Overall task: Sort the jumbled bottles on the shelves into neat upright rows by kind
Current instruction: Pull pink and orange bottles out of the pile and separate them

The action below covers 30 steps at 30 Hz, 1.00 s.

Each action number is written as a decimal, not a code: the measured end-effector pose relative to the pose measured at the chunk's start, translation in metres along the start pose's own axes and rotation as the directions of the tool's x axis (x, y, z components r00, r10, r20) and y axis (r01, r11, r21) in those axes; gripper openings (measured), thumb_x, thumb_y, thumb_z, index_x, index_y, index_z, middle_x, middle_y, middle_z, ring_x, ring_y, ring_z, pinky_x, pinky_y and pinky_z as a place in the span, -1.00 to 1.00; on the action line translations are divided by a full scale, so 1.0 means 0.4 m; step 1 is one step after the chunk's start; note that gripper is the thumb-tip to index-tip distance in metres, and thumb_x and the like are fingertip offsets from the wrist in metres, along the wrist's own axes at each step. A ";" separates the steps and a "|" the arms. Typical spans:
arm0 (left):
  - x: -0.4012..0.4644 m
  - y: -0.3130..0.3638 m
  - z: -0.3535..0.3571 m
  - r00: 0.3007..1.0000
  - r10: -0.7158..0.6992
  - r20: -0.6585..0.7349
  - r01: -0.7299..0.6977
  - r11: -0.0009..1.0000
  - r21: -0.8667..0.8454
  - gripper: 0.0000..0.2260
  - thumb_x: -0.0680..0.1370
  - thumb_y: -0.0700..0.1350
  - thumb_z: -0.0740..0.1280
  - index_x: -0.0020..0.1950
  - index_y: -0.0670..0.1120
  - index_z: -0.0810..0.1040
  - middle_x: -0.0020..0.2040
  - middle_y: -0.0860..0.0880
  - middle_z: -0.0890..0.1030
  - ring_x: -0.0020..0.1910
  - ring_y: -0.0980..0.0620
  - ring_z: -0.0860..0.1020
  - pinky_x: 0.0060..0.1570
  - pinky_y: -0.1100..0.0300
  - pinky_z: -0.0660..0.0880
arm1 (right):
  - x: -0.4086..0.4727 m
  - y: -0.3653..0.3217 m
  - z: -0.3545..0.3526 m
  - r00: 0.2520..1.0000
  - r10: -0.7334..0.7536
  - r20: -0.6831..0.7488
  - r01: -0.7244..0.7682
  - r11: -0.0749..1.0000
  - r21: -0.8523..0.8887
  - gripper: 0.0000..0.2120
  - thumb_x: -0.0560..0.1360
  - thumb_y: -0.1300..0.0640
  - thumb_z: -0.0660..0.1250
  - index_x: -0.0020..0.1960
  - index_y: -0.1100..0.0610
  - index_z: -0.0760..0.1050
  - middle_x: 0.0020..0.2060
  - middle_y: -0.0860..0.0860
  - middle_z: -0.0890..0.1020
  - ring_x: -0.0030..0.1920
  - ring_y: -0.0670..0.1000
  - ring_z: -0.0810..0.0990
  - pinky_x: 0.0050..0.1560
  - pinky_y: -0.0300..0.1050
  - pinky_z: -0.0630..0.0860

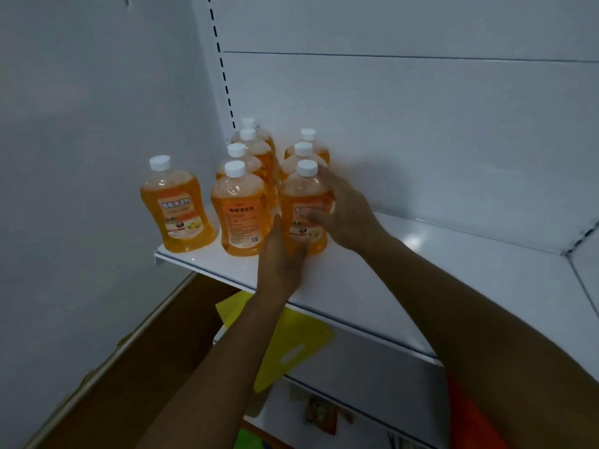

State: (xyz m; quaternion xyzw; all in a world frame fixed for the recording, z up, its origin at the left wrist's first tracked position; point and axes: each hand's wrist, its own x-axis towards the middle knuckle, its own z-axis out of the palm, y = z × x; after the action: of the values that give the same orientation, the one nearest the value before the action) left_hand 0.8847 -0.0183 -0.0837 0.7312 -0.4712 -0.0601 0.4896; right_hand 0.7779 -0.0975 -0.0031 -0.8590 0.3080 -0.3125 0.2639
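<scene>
Nearest, below the shelf edge: a yellow sheet (pixel 291 348) with a cut-out handle, an orange shape (pixel 470 416) at lower right, blurred packets on a lower level. Too dim to name further.

Next, the left hand (pixel 281 257), fingers straight and together, edge-on against the lower left side of the front right bottle (pixel 304 209), close to the lip of the white shelf (pixel 405 286). Across from it, the right hand (pixel 343 215), fingers curved round the right flank and front label of that same bottle. Bottle upright, on the shelf, at the head of a row of 3.

Risk 1, judged: a squeeze from both sides low on a waisted, slick plastic body, likely to make the base skate forward off the smooth shelf. Little margin at the front edge.

Risk 2: left wrist just beside the middle front bottle (pixel 241 209), heading a row of 4 and showing its back label with a code patch. A sideways nudge there could tip it into the single left bottle (pixel 176 207), standing apart near the shelf corner, with open drop beyond.

Farther back: rear bottles (pixel 256 147) packed cap to cap, touching or nearly so. A push rearward on the held bottle likely to knock them against the back panel (pixel 421 124). Whether any lean already, cannot tell in this light.
</scene>
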 end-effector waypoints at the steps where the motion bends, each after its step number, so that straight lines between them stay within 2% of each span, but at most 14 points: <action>1: -0.006 -0.001 0.000 1.000 0.008 -0.016 -0.007 1.000 0.013 -0.48 0.56 -0.11 0.35 0.49 -0.05 0.25 0.34 -0.06 0.50 0.26 -0.05 0.49 0.16 0.18 0.42 | -0.008 -0.002 0.008 1.000 0.010 -0.012 -0.011 1.000 -0.022 -0.19 0.47 -0.06 0.41 0.56 -0.01 0.02 0.42 0.07 0.37 0.37 0.14 0.40 0.28 0.20 0.45; 3: -0.040 0.009 -0.002 0.997 0.008 -0.075 -0.009 1.000 -0.010 -0.43 0.55 -0.09 0.37 0.51 -0.02 0.21 0.34 -0.05 0.49 0.26 -0.05 0.49 0.16 0.10 0.47 | -0.030 -0.010 0.016 0.999 0.022 -0.033 -0.024 0.998 -0.050 -0.12 0.49 -0.09 0.38 0.58 -0.02 -0.13 0.48 0.07 0.29 0.40 0.14 0.37 0.28 0.23 0.43; 5: -0.098 0.027 -0.004 0.990 0.025 -0.138 -0.027 1.000 -0.016 -0.37 0.53 -0.10 0.39 0.53 -0.04 0.18 0.41 -0.08 0.42 0.34 -0.06 0.42 0.25 0.02 0.45 | -0.061 -0.014 0.012 0.998 0.039 -0.053 -0.040 0.999 -0.029 -0.11 0.50 -0.11 0.37 0.57 0.01 -0.16 0.51 0.06 0.21 0.45 0.11 0.29 0.35 0.17 0.36; 8: -0.181 0.071 0.012 0.966 0.196 -0.170 -0.193 0.981 0.035 -0.36 0.52 -0.08 0.37 0.54 -0.13 0.18 0.48 -0.14 0.33 0.44 -0.07 0.31 0.35 0.04 0.33 | -0.132 0.004 -0.024 0.994 0.069 -0.089 -0.073 0.996 -0.047 -0.16 0.52 -0.15 0.30 0.58 0.01 -0.14 0.55 0.01 0.10 0.51 0.06 0.15 0.41 0.12 0.24; 10: -0.212 0.120 0.046 0.961 0.254 -0.106 -0.252 0.967 0.030 -0.36 0.52 -0.04 0.35 0.53 -0.13 0.18 0.47 -0.12 0.34 0.43 -0.05 0.31 0.36 0.08 0.28 | -0.195 0.041 -0.079 0.990 0.092 -0.110 -0.102 0.990 -0.095 -0.21 0.54 -0.16 0.27 0.58 -0.01 -0.12 0.56 0.00 0.09 0.52 0.06 0.15 0.43 0.11 0.24; 14: -0.273 0.245 0.165 0.960 0.252 0.123 -0.249 0.968 -0.036 -0.33 0.54 -0.01 0.38 0.56 -0.05 0.13 0.48 -0.05 0.35 0.43 -0.02 0.34 0.39 0.06 0.29 | -0.367 0.126 -0.265 0.973 0.136 -0.187 -0.164 0.976 -0.145 -0.27 0.57 -0.13 0.24 0.58 0.00 -0.07 0.55 -0.02 0.12 0.52 0.04 0.14 0.47 0.05 0.21; 20: -0.417 0.462 0.385 0.845 0.331 0.420 -0.360 0.933 -0.011 -0.35 0.55 0.16 0.28 0.55 -0.05 0.17 0.53 -0.03 0.27 0.49 -0.03 0.25 0.44 0.07 0.16 | -0.664 0.246 -0.551 0.913 0.257 -0.318 -0.338 0.912 -0.234 -0.29 0.56 -0.16 0.24 0.57 0.02 0.01 0.55 -0.04 0.15 0.53 0.00 0.12 0.51 0.01 0.12; 25: -0.514 0.594 0.516 0.758 0.390 0.522 -0.432 0.901 -0.047 -0.36 0.55 0.18 0.27 0.55 -0.02 0.17 0.53 -0.02 0.27 0.49 -0.01 0.24 0.46 0.05 0.17 | -0.857 0.308 -0.711 0.836 0.353 -0.420 -0.489 0.828 -0.276 -0.31 0.53 -0.21 0.26 0.54 0.00 0.10 0.51 -0.02 0.24 0.49 0.03 0.21 0.43 0.08 0.28; 30: -0.545 0.697 0.597 0.703 0.427 0.569 -0.448 0.887 -0.113 -0.37 0.56 0.15 0.29 0.55 -0.02 0.16 0.53 -0.02 0.25 0.50 -0.01 0.22 0.46 0.05 0.18 | -0.942 0.361 -0.805 0.771 0.391 -0.503 -0.571 0.775 -0.271 -0.35 0.51 -0.12 0.33 0.50 0.04 0.19 0.44 0.03 0.35 0.43 0.06 0.30 0.34 0.05 0.37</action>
State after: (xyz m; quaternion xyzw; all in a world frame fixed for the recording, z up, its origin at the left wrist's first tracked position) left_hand 0.4582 -0.0341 -0.0722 0.5527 -0.7580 -0.1540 0.3103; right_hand 0.2683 -0.0169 -0.0232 -0.6956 0.6296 -0.3370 0.0784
